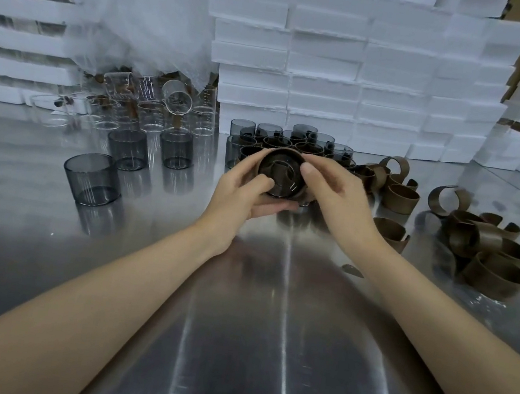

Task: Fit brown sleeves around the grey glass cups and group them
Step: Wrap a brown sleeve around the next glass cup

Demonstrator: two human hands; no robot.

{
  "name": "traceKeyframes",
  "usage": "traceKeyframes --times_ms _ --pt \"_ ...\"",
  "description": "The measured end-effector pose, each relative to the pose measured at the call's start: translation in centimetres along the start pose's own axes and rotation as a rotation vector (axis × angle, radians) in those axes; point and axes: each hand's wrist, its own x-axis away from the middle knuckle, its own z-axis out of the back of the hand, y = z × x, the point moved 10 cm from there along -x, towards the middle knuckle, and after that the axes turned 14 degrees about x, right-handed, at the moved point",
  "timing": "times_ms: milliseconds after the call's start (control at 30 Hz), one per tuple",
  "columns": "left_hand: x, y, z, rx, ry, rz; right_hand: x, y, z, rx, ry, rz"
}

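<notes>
Over brushed steel, brown-sleeved cup (smoky glass)

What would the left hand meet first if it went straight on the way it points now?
Probably the group of sleeved grey cups just beyond; the left hand itself grips the cup being sleeved. Depth between them is unclear.

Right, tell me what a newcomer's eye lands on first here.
Dead centre, the left hand and right hand hold a sleeved grey cup above the steel table. Behind rises a wall of white foam boxes; loose brown sleeves lie heaped at right, bare grey cups stand at left.
</notes>
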Motion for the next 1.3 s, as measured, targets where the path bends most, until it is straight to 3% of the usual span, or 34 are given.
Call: traceKeyframes --times_ms 200,567,800,1300 --pt "0.0 -1.1 -1.0 0.088 -0.077 0.091 0.4 3.0 -2.5 -0.526 -0.198 -0.304" --pt "0.4 -2.8 -0.3 0.202 0.02 0.309 1.0 3.5 -4.5 -0.951 -0.277 -0.54" --pt "0.2 -3.0 -0.2 0.305 0.045 0.351 1.1 3.3 -5.0 -1.048 -0.275 -0.588" --pt "-0.3 -2.9 -0.3 0.377 0.041 0.351 0.3 2.3 -4.6 -1.067 -0.288 -0.448"
